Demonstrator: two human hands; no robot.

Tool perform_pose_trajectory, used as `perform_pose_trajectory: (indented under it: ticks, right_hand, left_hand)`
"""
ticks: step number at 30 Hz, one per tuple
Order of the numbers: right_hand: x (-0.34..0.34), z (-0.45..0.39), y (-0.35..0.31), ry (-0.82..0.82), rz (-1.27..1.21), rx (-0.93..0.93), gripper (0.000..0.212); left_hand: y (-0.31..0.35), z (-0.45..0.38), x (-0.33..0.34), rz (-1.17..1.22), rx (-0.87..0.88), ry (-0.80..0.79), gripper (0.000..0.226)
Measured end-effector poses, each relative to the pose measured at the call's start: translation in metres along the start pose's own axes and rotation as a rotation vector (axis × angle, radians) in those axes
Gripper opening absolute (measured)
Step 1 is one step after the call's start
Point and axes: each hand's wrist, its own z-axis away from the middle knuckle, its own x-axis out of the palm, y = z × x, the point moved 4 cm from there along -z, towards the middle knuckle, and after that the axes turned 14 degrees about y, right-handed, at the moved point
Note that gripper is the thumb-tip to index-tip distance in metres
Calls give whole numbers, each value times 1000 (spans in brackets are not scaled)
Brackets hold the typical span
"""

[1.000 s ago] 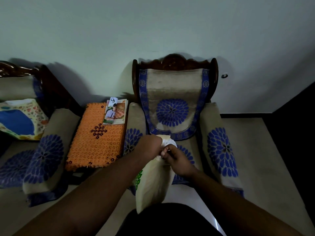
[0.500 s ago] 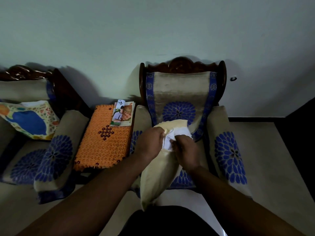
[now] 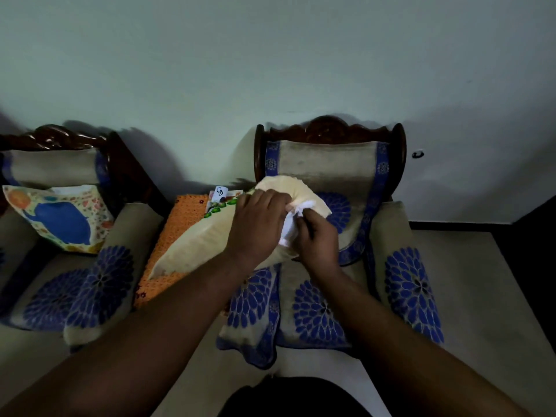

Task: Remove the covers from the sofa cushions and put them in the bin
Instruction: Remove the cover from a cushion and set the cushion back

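Observation:
I hold a cushion in a cream cover [image 3: 198, 242] with a green print, lifted slantwise over the armchair [image 3: 331, 164]. My left hand [image 3: 258, 224] grips the cream cover at its open end. My right hand [image 3: 319, 236] pinches the white inner cushion [image 3: 290, 228] that shows through the opening. A second cushion with a colourful cover showing a blue shape [image 3: 60, 218] leans on the sofa at the left. No bin is in view.
An orange crocheted cloth [image 3: 180, 215] covers a small table between the seats, with booklets [image 3: 222, 195] on it. The sofa [image 3: 45, 266] and armchair wear beige covers with blue flowers. Pale floor lies to the right, with a dark doorway edge beyond.
The cushion has been raised from hanging down to a slanted, nearly level position, its closed end swinging left over the orange cloth. More white inner cushion shows at the opening.

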Motion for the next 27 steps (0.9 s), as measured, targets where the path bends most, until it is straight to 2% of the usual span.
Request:
perform_pose_trajectory:
  ticks: [2,5,7,9,10,12,13,14,16,18,21,23,27]
  right_hand:
    - [0,-12,-8,4,-86,50,18]
    - [-2,-25,-18,-58,-128,32,23]
    - [-3,-27,-22,-93,-58,-46,27]
    - [-7,-28,-17,-102,-28,-32,30]
    - [-12,-29,-15,-103,-31,2,31]
    - [-24,-30,-9,-112,-24,38,32]
    - [-30,-30,-7,-133,-19,39,33]
    - [-34,-29,-5,-153,-8,35,33]
    - [-39,-24,1,-162,27,53,32]
    - [-39,-17,9,-169,65,74,30]
    - [-34,-9,13,-191,122,-7,30]
    - [-28,-3,12,-194,146,-88,32]
    - [-20,0,5,-202,216,-123,32]
  left_hand:
    - [-17,-4,-5,-28,-38,55,30]
    - [-35,-6,-7,-15,2,21,34]
    - [-44,-7,-3,-8,-4,-57,27]
    - [-55,-5,8,-15,-70,-228,32]
    - [-60,1,16,23,-126,-350,32]
    - [-58,20,31,319,-394,-546,26]
    - [-52,29,37,475,-540,-548,19]
    - [-44,33,39,556,-630,-484,14]
    - [-28,41,46,608,-687,-376,15]
    - [-18,45,51,588,-686,-362,26]
    - [-19,42,57,488,-665,-408,27]
    - [-23,34,57,369,-561,-408,28]
    - [-26,18,50,213,-318,-406,26]
